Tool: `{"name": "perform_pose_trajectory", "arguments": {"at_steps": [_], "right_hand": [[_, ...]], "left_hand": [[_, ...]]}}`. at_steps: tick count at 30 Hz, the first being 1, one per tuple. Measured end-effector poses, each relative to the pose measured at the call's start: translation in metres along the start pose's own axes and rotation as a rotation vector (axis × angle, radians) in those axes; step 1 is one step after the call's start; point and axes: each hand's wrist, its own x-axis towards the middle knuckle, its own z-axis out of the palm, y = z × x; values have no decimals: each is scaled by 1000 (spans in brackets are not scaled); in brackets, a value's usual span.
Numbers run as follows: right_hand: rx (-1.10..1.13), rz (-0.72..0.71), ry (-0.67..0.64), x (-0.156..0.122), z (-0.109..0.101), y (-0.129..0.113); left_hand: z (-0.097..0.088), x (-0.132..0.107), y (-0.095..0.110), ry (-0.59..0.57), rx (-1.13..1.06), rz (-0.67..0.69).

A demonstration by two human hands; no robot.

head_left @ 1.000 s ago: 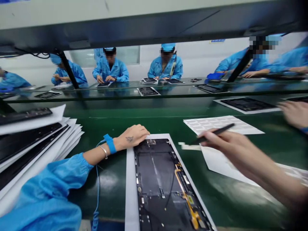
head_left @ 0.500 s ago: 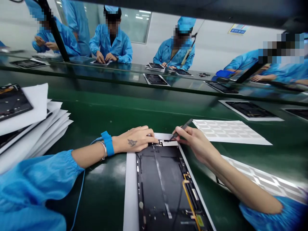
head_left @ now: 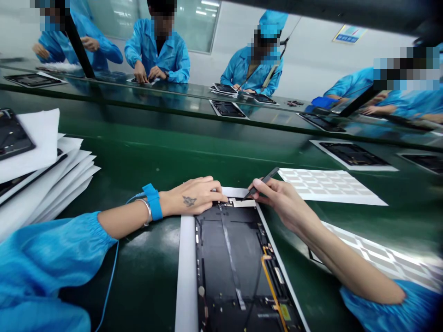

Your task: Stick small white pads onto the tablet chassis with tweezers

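White strip: we see it (head_left: 244, 203) lying across the far end of the open tablet, on the right half, close to the edge.
Strip's progress: placed, we judge, and being settled; we cannot tell whether it is stuck down along its whole length.
Dark tool: its tip (head_left: 265, 180) meets the strip or sits just above it; too fine for us to say which.
Right hand: the grip (head_left: 277, 196) is clamped on the dark tool, held like a pen.
Left hand: it (head_left: 192, 196) rests over the far left corner, fingertips just beside the strip's left end; we cannot tell whether this grip is pinching anything.
Open tablet: we find it (head_left: 230, 249) insides up on white paper (head_left: 187, 272), in front of us on the bench (head_left: 152, 267); an orange cable (head_left: 271, 281) runs down its right side.
Sticker sheets: one (head_left: 328, 184) beyond the right hand, another (head_left: 374, 253) partly behind that forearm; both show many pale patches, though we cannot count unused pieces.
Left pile: papers and tablets (head_left: 65, 175) stacked; their state of completion is unclear to us.
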Motion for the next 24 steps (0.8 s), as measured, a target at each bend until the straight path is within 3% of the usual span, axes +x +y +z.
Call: {"name": "perform_pose_trajectory", "arguments": {"at_steps": [9, 24], "right_hand": [[-17, 17, -9, 0, 0, -2], [-52, -2, -19, 1, 1, -3]], "left_hand": [[2, -1, -1, 40, -17, 19], [-1, 0, 1, -4, 6, 2]]}}
